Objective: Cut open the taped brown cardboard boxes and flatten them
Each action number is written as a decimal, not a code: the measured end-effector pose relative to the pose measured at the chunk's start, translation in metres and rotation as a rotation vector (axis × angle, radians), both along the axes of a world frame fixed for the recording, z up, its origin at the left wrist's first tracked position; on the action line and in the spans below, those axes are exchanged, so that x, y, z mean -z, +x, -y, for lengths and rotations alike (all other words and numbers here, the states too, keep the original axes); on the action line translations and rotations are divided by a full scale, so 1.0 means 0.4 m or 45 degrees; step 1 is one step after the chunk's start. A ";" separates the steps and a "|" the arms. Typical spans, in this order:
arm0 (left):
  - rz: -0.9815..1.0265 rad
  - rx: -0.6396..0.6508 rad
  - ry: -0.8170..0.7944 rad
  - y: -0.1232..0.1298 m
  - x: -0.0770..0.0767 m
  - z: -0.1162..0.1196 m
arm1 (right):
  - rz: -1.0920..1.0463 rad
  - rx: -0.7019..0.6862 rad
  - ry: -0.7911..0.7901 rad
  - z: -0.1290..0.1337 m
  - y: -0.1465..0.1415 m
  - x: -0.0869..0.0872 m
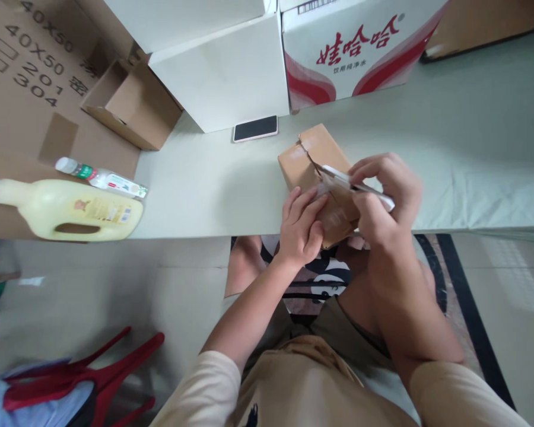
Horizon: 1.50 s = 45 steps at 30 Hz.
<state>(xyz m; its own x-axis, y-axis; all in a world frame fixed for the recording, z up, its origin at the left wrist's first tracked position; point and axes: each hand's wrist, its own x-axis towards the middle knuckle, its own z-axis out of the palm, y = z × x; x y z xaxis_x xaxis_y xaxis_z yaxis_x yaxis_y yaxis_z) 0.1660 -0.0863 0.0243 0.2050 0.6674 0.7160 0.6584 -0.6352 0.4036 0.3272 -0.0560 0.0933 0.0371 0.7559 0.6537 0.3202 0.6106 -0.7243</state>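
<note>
A small brown cardboard box (318,148) lies tilted at the near edge of the table, with clear tape and a dark slit along its top seam. My left hand (300,228) rests on its near left part, fingers spread and lying on the cardboard. In my right hand (389,190), closed fingers grip a slim white utility knife (385,200). Its tip points left and meets the taped seam; motion blur hides the exact blade. The box's near right corner is partly covered by my right hand.
A phone (255,128) lies beyond the box, before a white carton (231,77) and a red-and-white water carton (342,59). At left are an open cardboard box (137,107), a clear bottle (102,178) and a yellow jug (80,207). A red stool (89,379) stands below.
</note>
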 end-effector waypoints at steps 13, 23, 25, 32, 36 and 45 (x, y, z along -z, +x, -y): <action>-0.028 -0.064 -0.011 0.009 -0.009 0.004 | -0.062 -0.313 0.108 0.052 0.030 -0.054; -0.010 -0.017 -0.060 0.009 -0.013 0.007 | -0.072 -0.171 -0.128 0.118 0.022 -0.096; -0.004 -0.025 -0.064 0.010 -0.012 0.006 | -0.104 -0.171 -0.170 0.127 0.026 -0.102; 0.030 -0.030 -0.030 0.014 -0.003 0.003 | -0.361 -0.165 0.129 0.125 0.013 -0.090; 0.040 -0.036 -0.020 0.015 -0.003 0.003 | -0.298 -0.219 0.275 0.116 0.033 -0.079; 0.000 -0.054 -0.065 0.013 -0.004 0.007 | -0.336 -0.232 0.246 0.125 0.018 -0.099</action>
<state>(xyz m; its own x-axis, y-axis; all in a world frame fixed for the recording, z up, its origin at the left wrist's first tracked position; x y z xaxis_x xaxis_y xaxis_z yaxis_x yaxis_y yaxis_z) 0.1712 -0.0890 0.0259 0.1756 0.7114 0.6805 0.6844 -0.5851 0.4350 0.3345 -0.1059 0.1329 0.0995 0.6291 0.7709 0.0112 0.7740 -0.6331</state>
